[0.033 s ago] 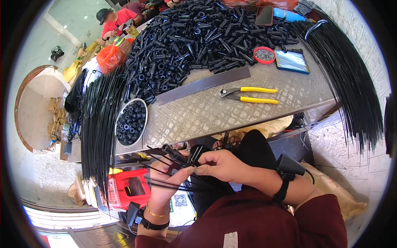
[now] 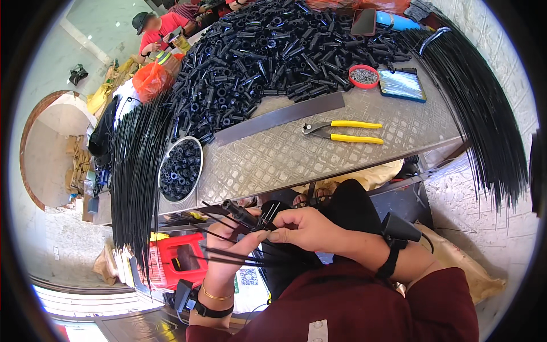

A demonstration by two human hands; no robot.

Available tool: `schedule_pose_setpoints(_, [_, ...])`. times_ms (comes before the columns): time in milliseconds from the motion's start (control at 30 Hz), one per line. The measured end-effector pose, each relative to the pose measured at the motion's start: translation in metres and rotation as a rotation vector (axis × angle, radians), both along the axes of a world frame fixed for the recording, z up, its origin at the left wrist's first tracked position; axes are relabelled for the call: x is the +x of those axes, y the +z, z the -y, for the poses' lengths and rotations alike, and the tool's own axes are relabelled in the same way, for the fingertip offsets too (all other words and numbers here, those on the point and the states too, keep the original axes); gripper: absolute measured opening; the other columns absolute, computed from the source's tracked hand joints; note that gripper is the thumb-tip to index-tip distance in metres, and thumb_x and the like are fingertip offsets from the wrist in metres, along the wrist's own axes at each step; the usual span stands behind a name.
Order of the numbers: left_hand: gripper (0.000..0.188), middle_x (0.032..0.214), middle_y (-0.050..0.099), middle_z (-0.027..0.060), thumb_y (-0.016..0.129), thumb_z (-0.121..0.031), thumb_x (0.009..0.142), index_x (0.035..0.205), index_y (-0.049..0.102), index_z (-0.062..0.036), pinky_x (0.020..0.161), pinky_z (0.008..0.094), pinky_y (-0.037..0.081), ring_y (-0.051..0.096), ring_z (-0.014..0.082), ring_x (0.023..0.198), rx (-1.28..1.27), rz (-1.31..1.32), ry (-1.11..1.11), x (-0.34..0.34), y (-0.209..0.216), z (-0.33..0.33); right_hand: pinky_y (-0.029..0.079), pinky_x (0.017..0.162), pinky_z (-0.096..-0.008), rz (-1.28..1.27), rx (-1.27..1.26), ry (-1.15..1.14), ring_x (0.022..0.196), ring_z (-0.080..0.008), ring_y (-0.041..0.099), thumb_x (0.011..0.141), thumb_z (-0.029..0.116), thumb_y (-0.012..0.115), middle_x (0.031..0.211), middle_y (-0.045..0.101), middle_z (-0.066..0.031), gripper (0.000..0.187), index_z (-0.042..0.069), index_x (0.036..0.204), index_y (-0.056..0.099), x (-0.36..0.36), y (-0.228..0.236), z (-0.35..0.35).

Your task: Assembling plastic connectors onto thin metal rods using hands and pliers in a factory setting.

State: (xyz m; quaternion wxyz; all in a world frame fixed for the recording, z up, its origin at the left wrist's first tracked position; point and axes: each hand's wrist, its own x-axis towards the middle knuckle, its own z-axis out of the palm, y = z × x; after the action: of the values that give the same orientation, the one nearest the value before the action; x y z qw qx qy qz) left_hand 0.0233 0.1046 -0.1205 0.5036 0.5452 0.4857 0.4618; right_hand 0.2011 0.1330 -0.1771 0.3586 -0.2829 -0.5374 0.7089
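Note:
Below the table's front edge, both my hands meet over my lap. My left hand (image 2: 233,242) is closed round a black plastic tube-shaped part (image 2: 242,215), held tilted with its open end up and to the left. Several thin black rods (image 2: 219,252) fan out from around this part, passing between and beside my left fingers. Light tips of a few rods stand up between the two hands. My right hand (image 2: 299,228) is closed in a pinch against my left thumb, beside the rods; what lies between its fingertips is hidden.
On the patterned table (image 2: 273,154) lie yellow-handled pliers (image 2: 345,131), a flat metal bar (image 2: 282,118) and a large heap of black parts (image 2: 250,57). A bowl of black pieces (image 2: 181,171) and rod bundles (image 2: 134,176) flank it. A person (image 2: 156,37) sits far left.

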Motion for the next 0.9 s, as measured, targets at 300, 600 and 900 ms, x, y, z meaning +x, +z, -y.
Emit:
schedule_pose_setpoints(300, [0.025,0.087,0.064,0.0041,0.073,0.008,0.071,0.091,0.062,-0.0001,0.072,0.0267,0.049,0.061,0.0125,0.080,-0.004,0.103,0.235,0.007,-0.020,-0.006,0.039,0.057,-0.0269,0.189,0.513,-0.180,0.064,-0.0095,0.047,0.085,0.020,0.069,0.069,0.051,-0.0040,0.023,0.001,0.080,0.057,-0.003,-0.002,-0.012])
schedule_pose_setpoints(600, [0.038,0.095,0.068,0.0085,0.079,-0.002,0.069,0.104,0.065,0.0030,0.081,0.0295,0.049,0.063,0.0160,0.087,-0.026,0.189,-0.035,-0.016,-0.023,-0.015,0.042,0.058,-0.0213,0.077,-0.134,0.132,0.066,-0.0050,0.051,0.080,0.024,0.076,0.071,0.055,0.0038,0.024,0.006,0.081,0.060,0.005,0.000,-0.020])
schedule_pose_setpoints(900, [0.063,0.108,0.061,0.0138,0.075,-0.036,0.076,0.120,0.051,0.0014,0.089,0.0355,0.048,0.059,0.0246,0.101,-0.285,0.387,0.035,-0.013,-0.038,-0.022,0.043,0.053,-0.0224,0.076,-0.291,0.072,0.064,-0.0078,0.053,0.074,0.026,0.080,0.071,0.058,-0.0001,0.031,0.006,0.079,0.057,-0.008,-0.005,-0.032])
